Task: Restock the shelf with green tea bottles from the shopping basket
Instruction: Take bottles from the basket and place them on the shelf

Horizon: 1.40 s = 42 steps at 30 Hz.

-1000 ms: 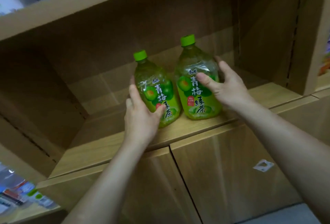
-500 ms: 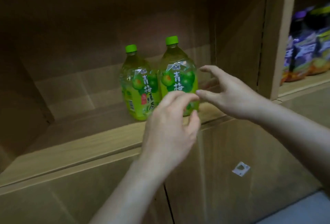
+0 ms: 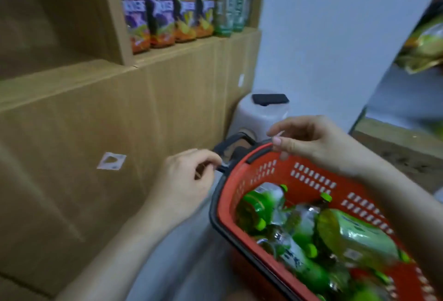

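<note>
While both hands hover over a red shopping basket [image 3: 311,176] at lower right, neither holds anything. The left hand [image 3: 189,178], fingers loosely curled, is just beside the basket's black handle [image 3: 225,141]; whether it touches is unclear. The right hand [image 3: 318,142], fingers relaxed and slightly bent, is above the far rim. Green tea bottles [image 3: 354,236] with green caps lie jumbled on their sides inside the basket. At left stands a wooden shelf [image 3: 72,70]; its neighbouring bay holds snack bags [image 3: 158,13] and dark green bottles [image 3: 229,1].
</note>
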Available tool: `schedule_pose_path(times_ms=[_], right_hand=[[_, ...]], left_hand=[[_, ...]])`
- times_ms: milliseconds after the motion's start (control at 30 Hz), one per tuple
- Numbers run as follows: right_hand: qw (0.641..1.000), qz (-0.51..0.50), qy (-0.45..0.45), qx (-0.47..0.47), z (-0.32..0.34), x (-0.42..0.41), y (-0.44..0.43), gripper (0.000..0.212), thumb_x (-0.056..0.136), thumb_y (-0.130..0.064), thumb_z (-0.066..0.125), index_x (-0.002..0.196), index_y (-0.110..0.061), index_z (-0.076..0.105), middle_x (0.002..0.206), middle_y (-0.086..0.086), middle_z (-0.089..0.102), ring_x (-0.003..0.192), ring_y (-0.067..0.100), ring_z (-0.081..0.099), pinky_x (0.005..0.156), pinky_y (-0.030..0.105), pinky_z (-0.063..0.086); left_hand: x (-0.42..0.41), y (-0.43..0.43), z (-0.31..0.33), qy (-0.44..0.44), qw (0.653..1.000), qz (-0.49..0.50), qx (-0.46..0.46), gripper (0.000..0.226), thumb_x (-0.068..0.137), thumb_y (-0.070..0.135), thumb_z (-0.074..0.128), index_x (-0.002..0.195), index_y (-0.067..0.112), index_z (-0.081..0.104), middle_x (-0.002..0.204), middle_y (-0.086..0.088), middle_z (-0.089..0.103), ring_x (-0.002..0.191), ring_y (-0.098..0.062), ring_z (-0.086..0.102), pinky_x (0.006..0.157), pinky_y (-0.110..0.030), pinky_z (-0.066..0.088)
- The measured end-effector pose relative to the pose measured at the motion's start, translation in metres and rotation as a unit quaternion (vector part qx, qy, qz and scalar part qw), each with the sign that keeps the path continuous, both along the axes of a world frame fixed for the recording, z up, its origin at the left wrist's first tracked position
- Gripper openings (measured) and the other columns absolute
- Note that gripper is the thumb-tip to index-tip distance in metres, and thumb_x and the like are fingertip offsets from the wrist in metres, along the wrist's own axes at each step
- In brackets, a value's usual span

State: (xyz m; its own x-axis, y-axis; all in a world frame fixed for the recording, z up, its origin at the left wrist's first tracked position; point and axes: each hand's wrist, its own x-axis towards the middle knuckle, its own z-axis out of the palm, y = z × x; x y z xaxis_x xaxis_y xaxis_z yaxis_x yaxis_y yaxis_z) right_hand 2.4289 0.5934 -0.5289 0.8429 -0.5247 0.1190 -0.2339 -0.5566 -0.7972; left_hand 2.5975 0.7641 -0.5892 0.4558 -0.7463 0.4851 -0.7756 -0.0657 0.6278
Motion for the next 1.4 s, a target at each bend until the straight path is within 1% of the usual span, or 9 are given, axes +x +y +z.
schedule_pose_path(times_ms=[200, 367, 567, 700, 833, 1100, 1167, 1267, 1400], right_hand=[[0.988, -0.136, 0.073, -0.016, -0.110, -0.088, -0.059, 0.040, 0.075, -0.041, 0.075, 0.108, -0.021, 0.067, 0.095, 0.004, 0.071, 0.085, 0.015, 0.064, 0.084, 0.034, 0.051], [0.936, -0.076, 0.336, -0.075, -0.173, -0.136, -0.092, 0.110, 0.061, -0.066, 0.075, 0.150, -0.033, 0.019, 0.155, 0.008, 0.028, 0.142, 0.029, 0.029, 0.115, 0.047, 0.029], [0.908, -0.029, 0.408, -0.096, -0.211, -0.160, -0.110, 0.126, 0.050, -0.070, 0.077, 0.145, -0.051, -0.004, 0.158, 0.006, 0.021, 0.144, 0.031, 0.022, 0.113, 0.060, 0.024], [0.930, -0.086, 0.344, -0.095, -0.202, -0.161, -0.100, 0.127, 0.053, -0.067, 0.078, 0.149, -0.042, -0.001, 0.155, 0.009, 0.028, 0.141, 0.031, 0.026, 0.114, 0.055, 0.026], [0.973, -0.112, 0.185, -0.085, -0.169, -0.141, -0.078, 0.131, 0.052, -0.059, 0.083, 0.151, -0.035, 0.000, 0.154, 0.003, 0.026, 0.142, 0.023, 0.026, 0.116, 0.048, 0.027], [0.999, -0.044, 0.015, 0.006, -0.154, -0.115, -0.061, 0.117, 0.055, -0.071, 0.073, 0.149, -0.043, 0.010, 0.153, -0.009, 0.023, 0.140, 0.008, 0.025, 0.114, 0.035, 0.024], [0.981, -0.137, -0.017, 0.133, -0.158, -0.115, -0.070, 0.105, 0.063, -0.077, 0.062, 0.150, -0.041, 0.016, 0.156, -0.004, 0.026, 0.139, 0.014, 0.031, 0.110, 0.038, 0.031], [0.869, -0.176, -0.126, 0.445, -0.158, -0.095, -0.060, 0.095, 0.063, -0.067, 0.062, 0.146, -0.038, 0.025, 0.141, 0.005, 0.051, 0.110, 0.027, 0.063, 0.082, 0.052, 0.054], [0.833, -0.191, -0.280, 0.437, -0.134, -0.063, -0.049, 0.078, 0.068, -0.043, 0.072, 0.137, -0.032, 0.038, 0.114, 0.010, 0.064, 0.085, 0.024, 0.072, 0.072, 0.045, 0.059]], left_hand=[[-0.070, -0.067, -0.048, -0.026, 0.991, -0.082, 0.106, 0.015, 0.081, 0.011, 0.064, 0.089, 0.019, 0.074, 0.085, 0.008, 0.067, 0.071, -0.002, 0.053, 0.072, -0.012, 0.039], [-0.100, -0.109, -0.071, -0.023, 0.981, -0.103, 0.164, 0.014, 0.083, 0.015, 0.064, 0.090, 0.023, 0.073, 0.089, 0.008, 0.067, 0.077, -0.008, 0.058, 0.077, -0.019, 0.042], [-0.134, -0.146, -0.097, 0.015, 0.946, -0.154, 0.286, 0.018, 0.086, 0.018, 0.060, 0.097, 0.029, 0.069, 0.104, 0.010, 0.069, 0.086, -0.009, 0.063, 0.084, -0.026, 0.049], [-0.153, -0.157, -0.112, 0.113, 0.914, -0.153, 0.359, 0.046, 0.088, 0.043, 0.059, 0.129, 0.022, 0.054, 0.132, 0.004, 0.057, 0.116, -0.013, 0.055, 0.099, -0.034, 0.045], [-0.174, -0.158, -0.096, 0.462, 0.810, -0.145, 0.330, 0.093, 0.064, 0.067, 0.067, 0.142, 0.031, 0.031, 0.129, -0.001, 0.059, 0.107, -0.025, 0.064, 0.088, -0.046, 0.054], [-0.136, -0.125, -0.083, 0.455, 0.883, -0.081, 0.081, 0.079, 0.055, 0.033, 0.088, 0.122, 0.043, 0.048, 0.118, 0.001, 0.064, 0.099, -0.027, 0.068, 0.077, -0.046, 0.057], [-0.125, -0.111, -0.080, 0.511, 0.855, -0.087, 0.019, 0.073, 0.056, 0.019, 0.085, 0.118, 0.038, 0.051, 0.110, 0.001, 0.069, 0.093, -0.027, 0.070, 0.069, -0.046, 0.058], [-0.118, -0.095, -0.074, 0.555, 0.821, -0.128, -0.042, 0.079, 0.047, 0.016, 0.080, 0.117, 0.035, 0.050, 0.100, 0.007, 0.071, 0.092, -0.023, 0.070, 0.074, -0.051, 0.057], [-0.098, -0.082, -0.061, 0.500, 0.854, -0.142, -0.011, 0.076, 0.045, 0.021, 0.085, 0.110, 0.032, 0.049, 0.108, 0.004, 0.065, 0.101, -0.026, 0.064, 0.078, -0.047, 0.054]])
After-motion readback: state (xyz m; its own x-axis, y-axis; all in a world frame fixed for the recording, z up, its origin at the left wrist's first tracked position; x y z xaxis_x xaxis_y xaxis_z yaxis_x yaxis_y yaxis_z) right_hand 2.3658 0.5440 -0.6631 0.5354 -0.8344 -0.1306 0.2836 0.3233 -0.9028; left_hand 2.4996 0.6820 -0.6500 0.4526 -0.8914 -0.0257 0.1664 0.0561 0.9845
